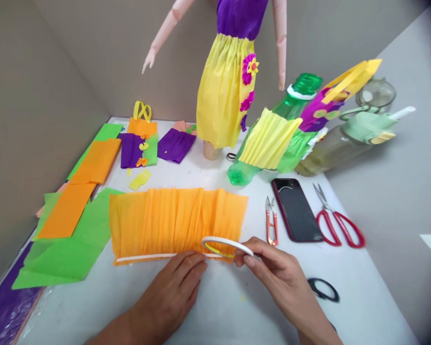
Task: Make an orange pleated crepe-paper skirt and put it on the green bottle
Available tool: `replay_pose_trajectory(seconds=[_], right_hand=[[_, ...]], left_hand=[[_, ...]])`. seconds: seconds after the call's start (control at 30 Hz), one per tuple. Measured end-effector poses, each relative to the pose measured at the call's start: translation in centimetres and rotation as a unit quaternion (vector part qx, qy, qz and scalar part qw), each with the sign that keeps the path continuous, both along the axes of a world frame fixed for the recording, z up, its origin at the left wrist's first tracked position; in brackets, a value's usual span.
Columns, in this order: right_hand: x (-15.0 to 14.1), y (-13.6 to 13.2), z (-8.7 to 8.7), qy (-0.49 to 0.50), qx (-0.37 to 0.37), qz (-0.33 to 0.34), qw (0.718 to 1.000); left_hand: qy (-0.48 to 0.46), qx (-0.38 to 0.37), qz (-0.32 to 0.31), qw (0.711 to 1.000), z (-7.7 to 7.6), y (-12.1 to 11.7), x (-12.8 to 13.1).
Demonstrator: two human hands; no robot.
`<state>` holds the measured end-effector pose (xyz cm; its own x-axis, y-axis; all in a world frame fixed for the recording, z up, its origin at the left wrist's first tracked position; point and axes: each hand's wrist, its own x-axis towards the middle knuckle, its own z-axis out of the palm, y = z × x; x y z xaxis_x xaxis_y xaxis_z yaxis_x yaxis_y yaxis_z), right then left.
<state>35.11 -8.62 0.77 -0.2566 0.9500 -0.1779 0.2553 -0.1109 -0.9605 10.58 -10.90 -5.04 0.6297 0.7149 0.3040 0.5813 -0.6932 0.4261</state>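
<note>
A sheet of orange pleated crepe paper or thin cloth [172,220] lies flat before me, gathered into vertical folds. Along its near edge runs a white strip of tape [143,258]. My left hand [175,290] lies on that strip near the middle, fingers together and pressing down. Between the thumb and fingers of my right hand [276,280] is a thin tape roll [222,240], white outside with a yellow inner core. The roll is tilted just above the right part of the strip.
Red thread snips [271,225], a phone [297,211], red-handled scissors [339,225] and a black handle loop [323,290] lie right. Behind stand a yellow-skirted mannequin [224,96], a dressed green bottle [240,173] and a jug [323,148]. Green [68,254] and orange sheets [66,211] lie left.
</note>
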Motion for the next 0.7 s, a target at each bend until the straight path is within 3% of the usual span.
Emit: replay_pose_trajectory(seconds=[0.17,0.7], right_hand=[[0.1,0.1,0.0,0.003,0.003,0.003,1.000],[0.7,-0.2,0.2,-0.020,0.010,-0.011,1.000]], left_hand=[[-0.004,-0.005,0.024,1.000,-0.3,-0.2,-0.2],[0.073,-0.017,0.003,0.997,-1.5,-0.6,-0.2]])
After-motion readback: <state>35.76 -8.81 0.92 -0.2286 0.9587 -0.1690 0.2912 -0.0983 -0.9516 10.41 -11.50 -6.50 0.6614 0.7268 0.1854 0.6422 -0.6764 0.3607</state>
